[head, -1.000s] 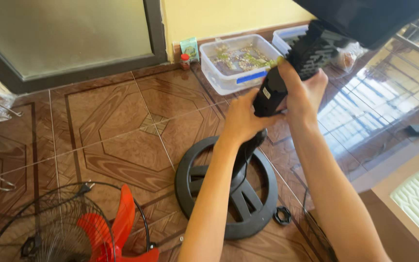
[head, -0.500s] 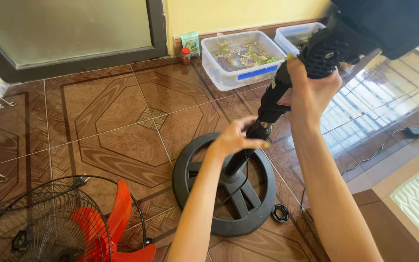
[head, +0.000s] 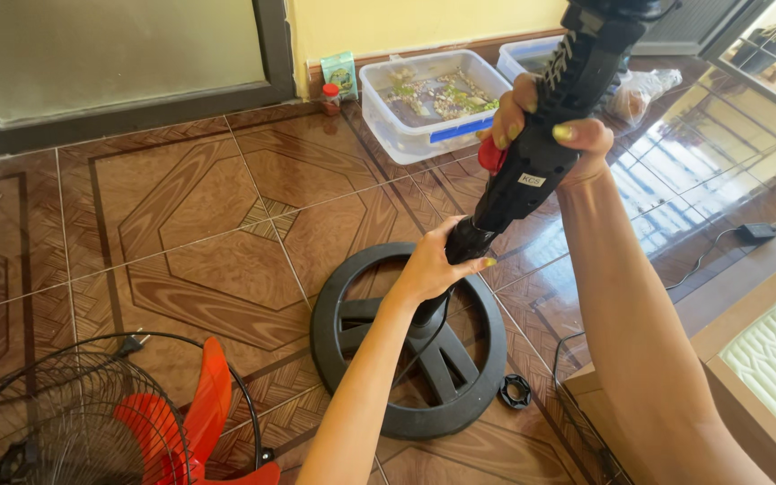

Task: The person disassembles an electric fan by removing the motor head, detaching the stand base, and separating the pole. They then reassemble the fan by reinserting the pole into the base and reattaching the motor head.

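Two bare hands are gripping one black fan pole (head: 532, 171) standing tilted over one round black base (head: 409, 346) on the tiled floor (head: 181, 224). The left hand (head: 433, 265) is wrapping its fingers around the pole's lower end, just above the base hub; the right hand (head: 541, 126) is clenching the pole higher up. The step seems to be seating pole into base, calling for steady alignment. One black nut (head: 514, 392) is lying beside the base; one wire grille (head: 74, 413) with red blades (head: 199, 413) and two plastic tubs (head: 433, 108) are resting nearby.
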